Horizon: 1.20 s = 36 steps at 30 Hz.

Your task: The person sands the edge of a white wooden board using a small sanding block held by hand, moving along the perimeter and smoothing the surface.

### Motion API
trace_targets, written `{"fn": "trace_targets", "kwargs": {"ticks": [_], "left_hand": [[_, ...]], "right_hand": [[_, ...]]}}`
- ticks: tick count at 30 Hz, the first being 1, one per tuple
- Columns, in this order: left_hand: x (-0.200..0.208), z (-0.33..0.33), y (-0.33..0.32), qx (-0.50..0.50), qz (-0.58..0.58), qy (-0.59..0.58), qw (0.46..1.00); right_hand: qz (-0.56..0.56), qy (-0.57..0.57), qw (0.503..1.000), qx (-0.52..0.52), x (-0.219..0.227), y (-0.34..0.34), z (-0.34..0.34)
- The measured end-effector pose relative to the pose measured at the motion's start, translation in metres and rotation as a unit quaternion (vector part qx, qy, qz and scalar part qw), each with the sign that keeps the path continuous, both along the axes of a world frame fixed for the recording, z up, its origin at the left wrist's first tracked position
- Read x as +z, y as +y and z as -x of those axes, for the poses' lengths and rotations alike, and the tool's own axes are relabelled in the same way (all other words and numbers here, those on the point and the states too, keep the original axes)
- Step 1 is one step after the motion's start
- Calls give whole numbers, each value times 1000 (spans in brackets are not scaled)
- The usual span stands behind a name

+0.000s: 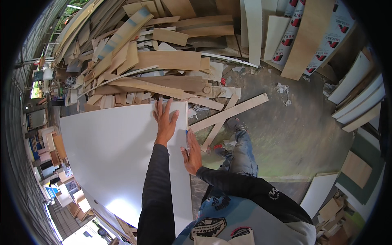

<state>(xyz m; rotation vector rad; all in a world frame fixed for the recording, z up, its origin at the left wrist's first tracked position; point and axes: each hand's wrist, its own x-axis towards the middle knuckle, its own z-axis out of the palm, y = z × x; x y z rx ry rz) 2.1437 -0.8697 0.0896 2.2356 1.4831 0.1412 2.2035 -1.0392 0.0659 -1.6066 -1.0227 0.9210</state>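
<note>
A large white panel point(114, 155) stretches across the left and centre in front of me. My left hand point(165, 124) lies on its top face near the far right corner, fingers spread and pointing away. My right hand point(192, 154) rests along the panel's right edge. Its fingers are stretched out and its thumb is apart, over the white face. A small blue patch shows at the edge beside the right fingertips; I cannot make out what it is. Neither hand visibly grips a thing.
Wood offcuts point(163, 61) lie heaped beyond the panel. Two crossed wooden strips point(232, 110) lie on the floor point(302, 126) near my feet. Boards point(308, 36) lean at the far right, and curved white panels point(361, 90) stand at the right. More offcuts point(332, 212) are at the lower right.
</note>
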Motion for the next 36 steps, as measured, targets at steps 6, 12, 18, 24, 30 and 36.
{"fn": "trace_targets", "kwargs": {"ticks": [6, 12, 18, 24, 30, 36], "left_hand": [[-16, 1, 8, -4, -28, 6, 1000], [-11, 5, 5, -3, -20, 18, 1000], [-13, -2, 10, -20, -10, 16, 1000], [-12, 7, 7, -8, -19, 23, 1000], [-12, 5, 3, -3, -17, 27, 999], [-12, -2, 2, -5, -14, 25, 1000]], "right_hand": [[-88, 4, 994, -58, -26, 65, -20], [-92, -4, 995, -34, -30, 19, 9], [-130, 5, 989, -64, -42, 62, -19], [-111, 17, 992, -56, -31, 51, -8], [-101, 15, 994, -34, -30, 24, 2], [-98, 4, 994, -57, -37, 71, -25]]}}
